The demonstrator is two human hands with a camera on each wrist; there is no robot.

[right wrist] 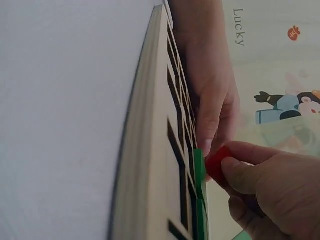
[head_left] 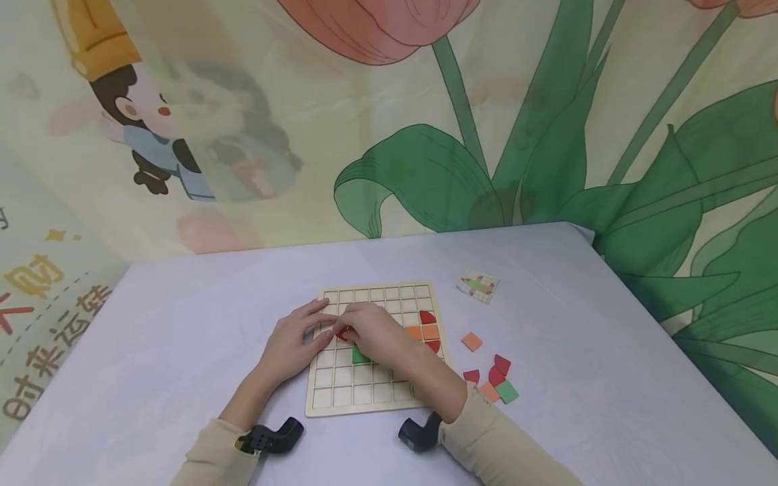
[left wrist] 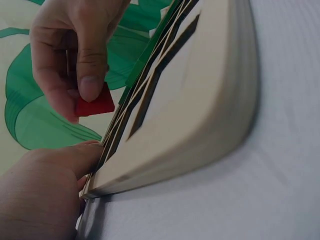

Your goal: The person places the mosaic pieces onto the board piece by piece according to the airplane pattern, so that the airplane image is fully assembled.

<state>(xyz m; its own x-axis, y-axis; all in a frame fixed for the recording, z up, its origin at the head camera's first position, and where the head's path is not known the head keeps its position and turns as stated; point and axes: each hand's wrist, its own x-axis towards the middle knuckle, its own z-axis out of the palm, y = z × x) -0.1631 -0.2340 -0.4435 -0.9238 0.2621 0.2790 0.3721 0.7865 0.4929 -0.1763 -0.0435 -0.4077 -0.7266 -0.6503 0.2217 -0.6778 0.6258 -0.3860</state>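
Observation:
A wooden grid board [head_left: 328, 399] lies on the white cloth in front of me. My right hand [head_left: 373, 335] pinches a red tile [left wrist: 95, 105] between thumb and fingers, close over the board's left half. My left hand [head_left: 292, 344] rests on the board's left edge, its thumb on the grid and index finger stretched toward the right hand. Green tile [head_left: 360, 354] shows in a cell just below the right hand, which hides part of the middle. Toward the right side of the grid sit orange tiles [head_left: 430, 331], with a red quarter-round tile [head_left: 427, 316] above and another below.
Right of the board lie loose tiles: an orange square [head_left: 471, 342], red quarter-rounds [head_left: 502, 364] and a green square [head_left: 506, 391]. A small pattern card [head_left: 478, 286] lies farther back. A printed backdrop [head_left: 273, 223] hangs behind the table. Black wrist devices [head_left: 282, 435] are on both forearms.

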